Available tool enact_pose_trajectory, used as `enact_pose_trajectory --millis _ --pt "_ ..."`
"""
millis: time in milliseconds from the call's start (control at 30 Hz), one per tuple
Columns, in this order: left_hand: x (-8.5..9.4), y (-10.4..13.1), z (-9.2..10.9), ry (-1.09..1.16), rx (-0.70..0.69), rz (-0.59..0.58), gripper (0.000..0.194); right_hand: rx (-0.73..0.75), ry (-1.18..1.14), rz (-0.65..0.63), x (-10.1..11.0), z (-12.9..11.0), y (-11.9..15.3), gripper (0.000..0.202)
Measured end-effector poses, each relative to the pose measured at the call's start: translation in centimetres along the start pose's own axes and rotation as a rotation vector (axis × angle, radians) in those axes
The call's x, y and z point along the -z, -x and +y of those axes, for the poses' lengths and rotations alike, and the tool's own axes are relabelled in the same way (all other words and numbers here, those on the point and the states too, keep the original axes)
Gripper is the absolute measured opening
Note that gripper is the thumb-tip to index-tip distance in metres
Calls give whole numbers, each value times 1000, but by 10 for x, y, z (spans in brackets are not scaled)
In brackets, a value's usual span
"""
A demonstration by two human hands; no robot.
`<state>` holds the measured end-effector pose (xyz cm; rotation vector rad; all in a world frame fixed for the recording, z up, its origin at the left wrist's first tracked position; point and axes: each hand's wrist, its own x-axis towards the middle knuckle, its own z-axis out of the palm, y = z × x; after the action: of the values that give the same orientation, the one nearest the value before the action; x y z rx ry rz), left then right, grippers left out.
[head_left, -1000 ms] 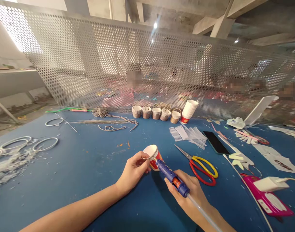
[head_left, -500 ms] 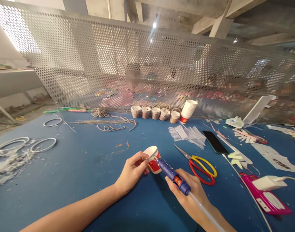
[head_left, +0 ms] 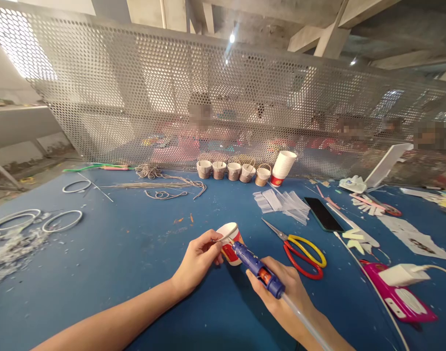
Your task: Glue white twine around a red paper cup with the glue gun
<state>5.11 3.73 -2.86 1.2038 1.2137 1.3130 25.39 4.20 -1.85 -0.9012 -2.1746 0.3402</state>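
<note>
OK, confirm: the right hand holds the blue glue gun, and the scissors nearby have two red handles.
No: the nearby scissors have one red handle and one yellow, as the head view shows. The right hand holds the blue glue gun.

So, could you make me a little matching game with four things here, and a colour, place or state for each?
1. Nearest paper cup
2. Glue gun
3. Scissors
4. Phone

A. Lying flat, dark screen up
B. Blue, held in the right hand
C. Red and white, beside the left hand
D. One red handle loop, one yellow

Pairs: 1-C, 2-B, 3-D, 4-A
</note>
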Motion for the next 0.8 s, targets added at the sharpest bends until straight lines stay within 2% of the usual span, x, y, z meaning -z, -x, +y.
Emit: enact_pose_trajectory --millis 167,367,533,733,800 --pt "0 0 1 19 -3 7 17 -62 45 30 1 4 0 22" --pt "-1 1 5 26 -4 9 18 -47 12 7 2 1 0 20" --pt "0 1 5 45 4 17 17 -96 -14 69 5 3 -5 28" --pt "2 -2 0 94 3 54 17 -400 -133 149 -1 25 -6 38" --pt "1 -1 2 93 2 50 17 -424 -121 140 -7 37 -10 38"
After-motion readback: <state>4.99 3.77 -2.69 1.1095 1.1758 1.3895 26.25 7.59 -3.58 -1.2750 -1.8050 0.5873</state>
